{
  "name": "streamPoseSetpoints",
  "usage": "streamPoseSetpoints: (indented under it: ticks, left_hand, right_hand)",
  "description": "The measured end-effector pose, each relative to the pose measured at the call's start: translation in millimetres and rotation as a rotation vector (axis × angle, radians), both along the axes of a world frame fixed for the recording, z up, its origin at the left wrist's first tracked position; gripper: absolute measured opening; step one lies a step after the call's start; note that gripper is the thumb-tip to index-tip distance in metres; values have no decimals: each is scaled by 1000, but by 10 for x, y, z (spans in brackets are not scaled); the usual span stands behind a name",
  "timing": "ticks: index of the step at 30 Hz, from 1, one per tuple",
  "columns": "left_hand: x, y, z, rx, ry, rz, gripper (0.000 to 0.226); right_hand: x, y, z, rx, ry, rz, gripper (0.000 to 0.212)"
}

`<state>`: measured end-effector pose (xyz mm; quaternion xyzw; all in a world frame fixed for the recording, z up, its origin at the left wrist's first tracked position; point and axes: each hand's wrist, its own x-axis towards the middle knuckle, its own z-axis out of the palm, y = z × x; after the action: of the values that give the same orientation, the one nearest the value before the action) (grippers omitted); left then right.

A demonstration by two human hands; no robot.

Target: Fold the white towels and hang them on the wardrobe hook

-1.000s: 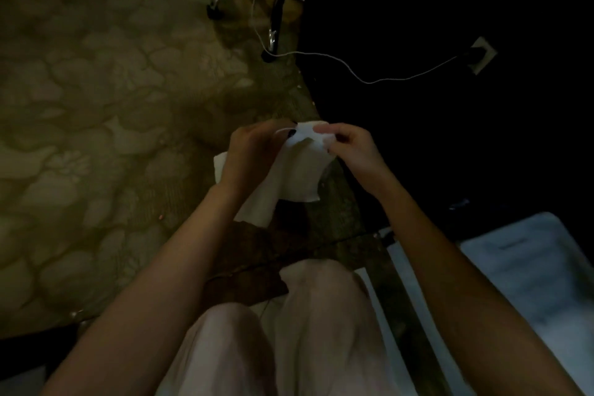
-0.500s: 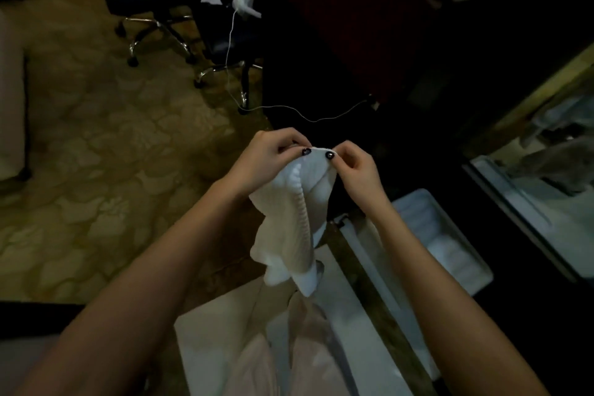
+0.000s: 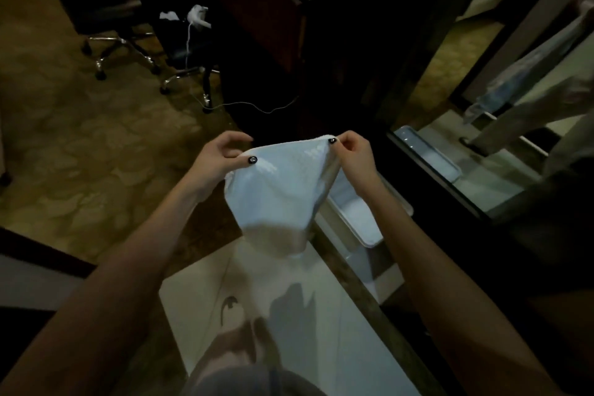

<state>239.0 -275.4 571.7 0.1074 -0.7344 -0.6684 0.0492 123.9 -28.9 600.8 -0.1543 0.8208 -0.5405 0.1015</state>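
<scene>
Your left hand (image 3: pixel 216 160) pinches the top left corner of the white towel (image 3: pixel 283 190), and your right hand (image 3: pixel 353 153) pinches the top right corner. The towel hangs spread between them in front of you, above a white tray (image 3: pixel 369 228) on the floor.

One towel (image 3: pixel 283 183), two hands (image 3: pixel 218 157) (image 3: pixel 355 154), two chairs (image 3: pixel 120 42) (image 3: pixel 189 72).
</scene>
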Motion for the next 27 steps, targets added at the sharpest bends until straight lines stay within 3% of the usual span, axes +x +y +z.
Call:
streamPoseSetpoints:
  ticks: [4,9,12,15,18,21,24,27]
  left_hand:
    - [284,859,344,37,-12,-176,34]
    - [374,2151,742,9,108,-116,16]
    - [375,2947,957,-1,130,-183,15]
    - [386,3752,1161,-89,156,-379,16]
    - [490,4549,1213,-150,169,-627,18]
    - [621,5175,1170,-143,132,-812,20]
    - [705,5650,1172,-143,92,-952,22]
    - [795,6063,1174,-149,82,-1081,26]
  right_hand:
    - [558,1093,78,-71,19,-85,6]
    - [1211,2369,162,-13,103,-54,8]
    - [1618,3079,241,7,123,-140,32]
    - [2030,3597,363,31,172,-180,50]
    - [2360,3952,456,-12,213,-234,50]
    - [2611,4327,440,-68,236,-437,48]
    - [2883,4744,382,-129,178,-584,20]
    - [3105,5115,421,-199,95,-640,26]
